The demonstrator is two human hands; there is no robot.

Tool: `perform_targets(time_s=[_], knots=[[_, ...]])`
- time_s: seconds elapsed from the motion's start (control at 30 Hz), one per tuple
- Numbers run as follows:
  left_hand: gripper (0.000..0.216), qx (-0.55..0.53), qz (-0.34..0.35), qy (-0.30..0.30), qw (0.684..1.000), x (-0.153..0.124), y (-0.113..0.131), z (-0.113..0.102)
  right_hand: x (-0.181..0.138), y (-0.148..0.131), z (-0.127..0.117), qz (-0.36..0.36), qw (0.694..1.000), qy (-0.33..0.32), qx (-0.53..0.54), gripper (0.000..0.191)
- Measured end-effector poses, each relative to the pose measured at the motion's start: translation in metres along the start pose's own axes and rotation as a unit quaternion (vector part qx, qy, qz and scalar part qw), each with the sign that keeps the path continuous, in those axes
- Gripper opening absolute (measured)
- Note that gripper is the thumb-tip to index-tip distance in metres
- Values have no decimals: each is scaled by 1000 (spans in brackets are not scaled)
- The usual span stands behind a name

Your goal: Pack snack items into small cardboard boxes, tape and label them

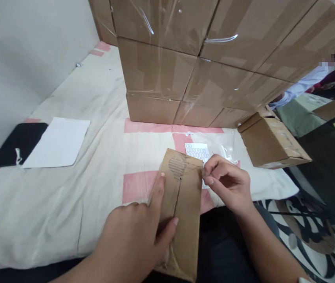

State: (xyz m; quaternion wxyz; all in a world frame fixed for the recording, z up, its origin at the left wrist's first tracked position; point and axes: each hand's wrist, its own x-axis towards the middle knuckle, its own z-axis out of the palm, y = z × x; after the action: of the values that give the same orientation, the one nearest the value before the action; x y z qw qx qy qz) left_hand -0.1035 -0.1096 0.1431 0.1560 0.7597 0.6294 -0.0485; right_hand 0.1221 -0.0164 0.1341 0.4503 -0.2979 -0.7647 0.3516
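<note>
A narrow brown cardboard box (186, 204), with pen scribbles near its far end and a seam down the middle, lies tilted over my lap. My left hand (138, 230) grips it from the left, index finger along the edge and thumb on the top face. At the box's upper right corner, my right hand (227, 181) is closed in a pinch; what its fingertips hold is too small or clear to make out. Partly hidden behind the box and right hand lies a white sheet of printed labels (196, 150) on the bedsheet (102, 196).
A tall wall of taped cardboard boxes (161, 74) stands ahead. An open carton (273, 137) sits at right. White paper (58, 143) overlaps a black flat object (20, 143) at left. Another person's light sleeve (302, 88) shows far right, beside a dark chair-like object (329, 165).
</note>
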Motion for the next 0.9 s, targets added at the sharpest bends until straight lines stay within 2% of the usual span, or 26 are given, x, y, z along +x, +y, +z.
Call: perform_targets(time_s=[0.17,0.4,0.5,0.57,0.63,0.8,0.9], knots=[[80,-42,-1,81,996,1,12,14,-2,-17,14,-7,998,-44,46,22],[80,-177,41,40,983,14,-19,4,-12,-23,26,-15,994,-102,25,19],[69,-230,79,99,965,22,-31,-5,-14,-19,27,-32,993,-111,15,19],[54,-255,123,155,947,25,-34,-10,-15,-17,27,-48,992,-117,4,17],[40,-264,168,182,932,27,-35,-13,-14,-16,26,-55,992,-116,-4,16],[13,-321,236,138,907,30,-34,-13,-13,-15,24,-44,992,-111,-34,15],[20,-377,213,110,894,32,-34,-13,-12,-16,25,-38,994,-82,-57,18]])
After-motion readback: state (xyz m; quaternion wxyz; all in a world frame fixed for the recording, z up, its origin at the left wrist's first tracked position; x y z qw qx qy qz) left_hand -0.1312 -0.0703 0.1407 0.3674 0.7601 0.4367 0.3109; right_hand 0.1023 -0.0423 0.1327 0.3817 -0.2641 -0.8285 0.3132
